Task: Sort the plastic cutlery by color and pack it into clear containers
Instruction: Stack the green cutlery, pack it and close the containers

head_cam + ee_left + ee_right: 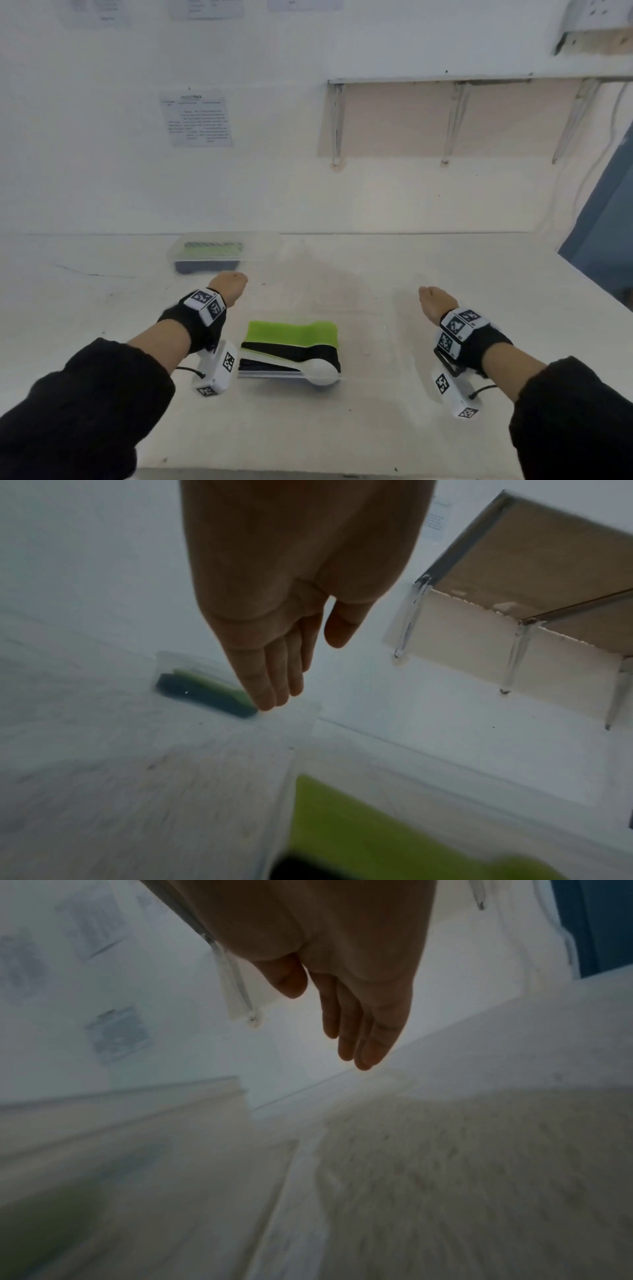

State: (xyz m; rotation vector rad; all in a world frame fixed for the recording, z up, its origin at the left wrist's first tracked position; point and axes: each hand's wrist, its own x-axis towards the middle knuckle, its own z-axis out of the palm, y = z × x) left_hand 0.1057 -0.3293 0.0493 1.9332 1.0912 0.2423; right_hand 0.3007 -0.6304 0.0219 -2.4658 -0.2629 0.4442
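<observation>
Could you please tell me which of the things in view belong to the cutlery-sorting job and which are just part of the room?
Belongs to the job:
- near clear container holding green, black and white cutlery
- far clear container with green and dark cutlery
- left hand, right hand, both empty

Just there:
- wall shelf
- paper notice
- wall socket

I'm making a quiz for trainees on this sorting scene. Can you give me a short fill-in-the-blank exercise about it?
1. The left hand and the right hand both hold ____.
2. In the near pile of cutlery, the color lying farthest from the person is ____.
3. The single white utensil at the near edge of that pile is a ____.
4. The clear container by the wall holds a green layer on top of a ____ one.

Missing words: nothing; green; spoon; dark
</observation>
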